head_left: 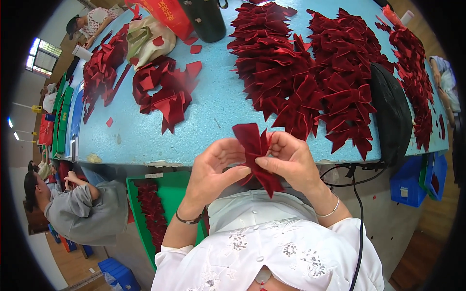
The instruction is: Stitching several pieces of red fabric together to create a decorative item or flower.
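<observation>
A dark red velvet bow is held upright in front of my chest, just off the near table edge. My left hand is closed on its left side, the thumb low against the fabric and the fingers curled behind. My right hand pinches it near the middle, thumb in front. The bow's back and the fingertips behind it are hidden. Beyond my hands, rows of similar bows overlap on the blue table, with another stack to their right.
Loose red fabric pieces lie left, near a dark cylindrical container and a red bag. A black bag hangs over the right table edge, a cable below. A green bin holds bows beside me. A grey-clad person sits left.
</observation>
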Tool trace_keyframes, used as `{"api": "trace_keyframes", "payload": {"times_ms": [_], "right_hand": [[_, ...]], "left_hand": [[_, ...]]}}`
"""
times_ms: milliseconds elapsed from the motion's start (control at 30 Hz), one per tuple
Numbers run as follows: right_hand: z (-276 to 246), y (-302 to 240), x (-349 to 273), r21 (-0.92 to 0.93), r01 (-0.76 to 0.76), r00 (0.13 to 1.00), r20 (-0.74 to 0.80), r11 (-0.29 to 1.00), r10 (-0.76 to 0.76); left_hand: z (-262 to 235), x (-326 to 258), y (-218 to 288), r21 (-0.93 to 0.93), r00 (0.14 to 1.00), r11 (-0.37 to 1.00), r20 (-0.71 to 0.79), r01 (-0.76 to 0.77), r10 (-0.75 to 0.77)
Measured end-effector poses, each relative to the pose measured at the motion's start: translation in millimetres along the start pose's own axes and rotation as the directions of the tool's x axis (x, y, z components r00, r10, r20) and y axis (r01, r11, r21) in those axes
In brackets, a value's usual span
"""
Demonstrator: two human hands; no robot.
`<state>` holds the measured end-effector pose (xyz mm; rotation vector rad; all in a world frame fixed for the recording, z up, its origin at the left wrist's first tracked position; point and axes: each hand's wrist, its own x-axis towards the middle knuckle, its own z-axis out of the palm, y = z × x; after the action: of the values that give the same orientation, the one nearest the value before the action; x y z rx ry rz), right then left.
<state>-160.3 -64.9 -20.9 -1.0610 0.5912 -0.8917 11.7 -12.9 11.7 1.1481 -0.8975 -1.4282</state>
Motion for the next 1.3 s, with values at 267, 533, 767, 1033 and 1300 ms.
{"api": "trace_keyframes", "payload": {"times_ms": [267,533,767,1033,1300], "right_hand": [[0.7,-10.2,-4.8,0.007,-0.15,0.989,-0.013,0.989,0.15],[-0.8,-0.2,-1.6,-0.082,-0.06,0.994,-0.101,0.995,0.051],[0.5,2.6,5.3,-0.238,-0.015,0.998,-0.07,0.971,-0.002],[9.6,17.6,-0.2,-0.17,0.093,0.968,-0.217,0.981,-0.129],[0.4,11.1,9.7,-0.274,0.019,0.998,-0.056,0.961,-0.036]], "left_hand": [[-2.6,3.7,-3.3,0.087,0.989,0.991,0.095,0.102,-0.11],[-5.3,2.2,-11.3,-0.038,0.982,0.986,0.102,0.162,-0.157],[-0.7,3.6,-16.6,-0.02,0.995,0.994,0.003,0.104,-0.104],[4.3,4.0,-19.8,-0.169,0.994,0.981,-0.03,0.098,-0.105],[4.0,3.2,-15.5,-0.087,0.985,0.981,0.017,0.173,-0.172]]}}
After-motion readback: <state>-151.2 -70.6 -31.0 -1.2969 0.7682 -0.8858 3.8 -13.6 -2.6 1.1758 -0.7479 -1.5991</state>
